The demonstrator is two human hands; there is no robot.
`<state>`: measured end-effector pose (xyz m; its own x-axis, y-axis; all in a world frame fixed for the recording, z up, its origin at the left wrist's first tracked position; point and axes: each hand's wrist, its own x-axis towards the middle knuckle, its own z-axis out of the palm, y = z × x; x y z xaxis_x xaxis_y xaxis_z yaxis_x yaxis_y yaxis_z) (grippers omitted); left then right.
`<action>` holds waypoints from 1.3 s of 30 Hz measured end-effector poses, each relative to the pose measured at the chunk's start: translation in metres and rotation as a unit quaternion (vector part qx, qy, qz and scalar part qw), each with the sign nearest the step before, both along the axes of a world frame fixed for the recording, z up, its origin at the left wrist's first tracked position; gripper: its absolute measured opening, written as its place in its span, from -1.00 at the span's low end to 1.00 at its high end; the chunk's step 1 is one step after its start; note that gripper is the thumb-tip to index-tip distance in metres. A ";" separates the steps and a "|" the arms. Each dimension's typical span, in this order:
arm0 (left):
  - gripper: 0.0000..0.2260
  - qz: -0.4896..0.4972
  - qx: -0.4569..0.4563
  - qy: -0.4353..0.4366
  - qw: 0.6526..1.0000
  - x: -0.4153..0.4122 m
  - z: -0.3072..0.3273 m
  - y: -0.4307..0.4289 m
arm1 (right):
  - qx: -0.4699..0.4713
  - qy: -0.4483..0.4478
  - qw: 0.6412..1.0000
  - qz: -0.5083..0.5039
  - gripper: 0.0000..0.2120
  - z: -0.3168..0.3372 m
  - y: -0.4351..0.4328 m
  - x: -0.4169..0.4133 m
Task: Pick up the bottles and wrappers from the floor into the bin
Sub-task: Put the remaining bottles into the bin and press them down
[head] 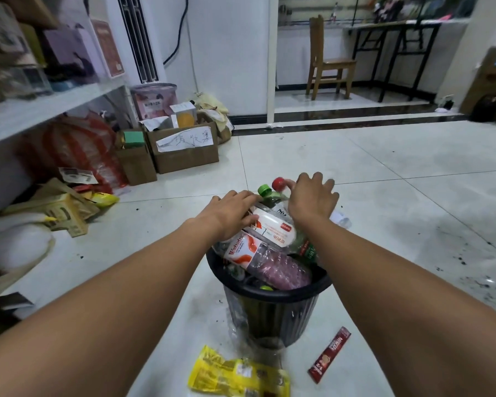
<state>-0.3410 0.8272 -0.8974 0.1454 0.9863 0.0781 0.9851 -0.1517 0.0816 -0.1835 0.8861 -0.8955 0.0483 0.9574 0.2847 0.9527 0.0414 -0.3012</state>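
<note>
Left hand (232, 214) and right hand (310, 199) press open-palmed on bottles (273, 228) heaped in the bin (269, 297), probably light, springy, slippery; flimsy wrappers (235, 374) on the floor (384, 173) suit an edge pinch.

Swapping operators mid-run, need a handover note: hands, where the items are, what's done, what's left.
Left hand: rests with fingers out on the white-labelled bottle on top of the heap and grips nothing.
Right hand: over the heap, touching the red cap; its grip is hidden.
Done: the black bin is heaped above its rim with bottles.
Left: the yellow wrapper and red sachet lie on the floor in front of the bin. There is also clear plastic beyond the right hand, but I cannot tell what it is.
</note>
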 end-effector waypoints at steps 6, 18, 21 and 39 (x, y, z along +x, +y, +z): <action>-0.56 0.009 -0.003 0.008 1.000 0.009 0.005 -0.001 | -0.094 0.106 0.990 0.023 -0.58 0.006 0.002 0.014; -0.63 0.021 0.000 0.038 0.999 0.009 0.009 -0.005 | -0.076 0.182 0.968 0.157 -0.60 0.022 -0.007 -0.004; -0.65 0.023 0.012 0.051 0.998 0.006 0.011 -0.006 | -0.063 0.076 0.982 0.163 -0.66 0.020 -0.007 -0.006; -0.57 0.058 0.012 0.068 0.996 0.004 0.029 -0.014 | -0.018 -0.030 0.993 0.115 -0.47 -0.002 -0.021 0.026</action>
